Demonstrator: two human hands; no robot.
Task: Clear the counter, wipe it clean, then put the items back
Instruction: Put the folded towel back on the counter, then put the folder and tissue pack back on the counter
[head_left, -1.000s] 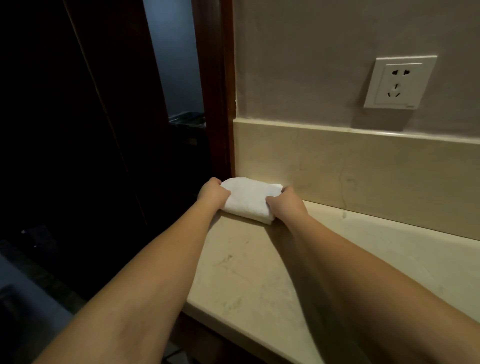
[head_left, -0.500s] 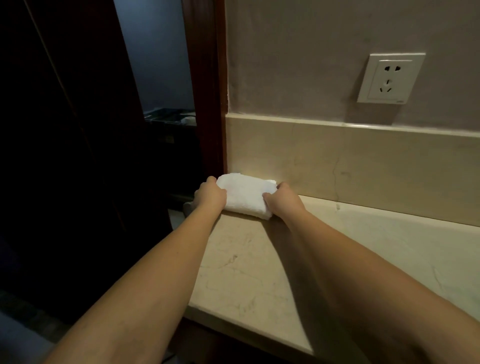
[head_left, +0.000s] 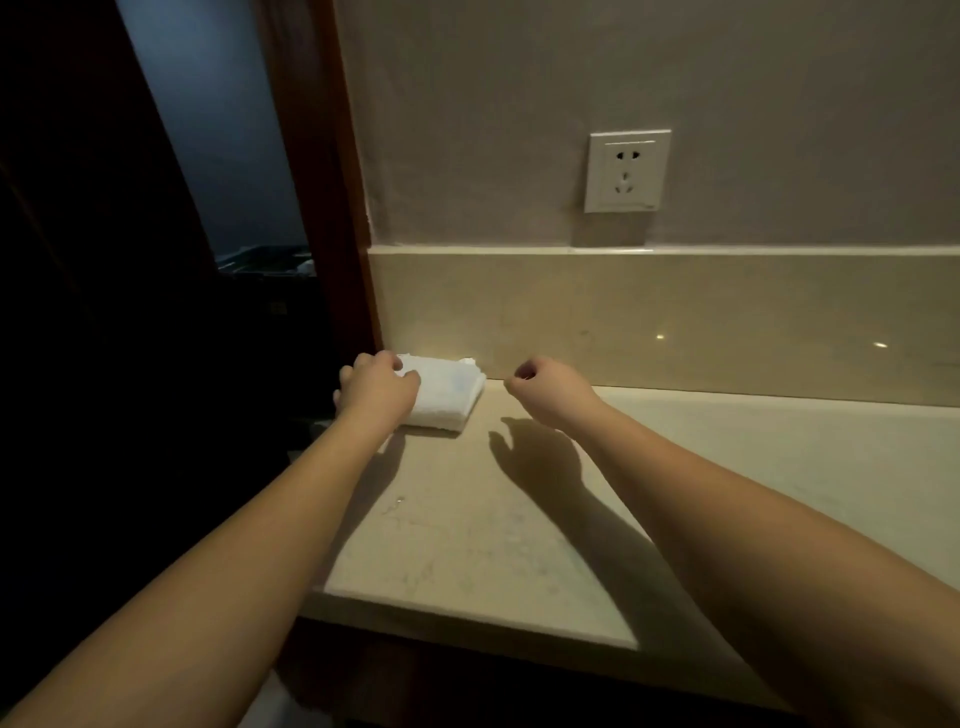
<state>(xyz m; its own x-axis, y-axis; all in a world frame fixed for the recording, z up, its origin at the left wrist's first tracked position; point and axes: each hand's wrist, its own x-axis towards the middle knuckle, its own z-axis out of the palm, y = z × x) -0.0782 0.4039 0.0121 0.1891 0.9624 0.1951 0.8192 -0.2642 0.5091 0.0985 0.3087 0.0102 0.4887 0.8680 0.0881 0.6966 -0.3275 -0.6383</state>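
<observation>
White terry-cloth towel (head_left: 444, 395); polished stone counter (head_left: 519, 519); glossy backsplash (head_left: 675, 312).

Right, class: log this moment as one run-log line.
left hand: rests on towel | right hand: off towel, curled, holds nothing | towel: folded, counter back-left corner

Home: stone counter (head_left: 519, 545), wall socket (head_left: 627, 171), doorframe (head_left: 332, 182).
</observation>
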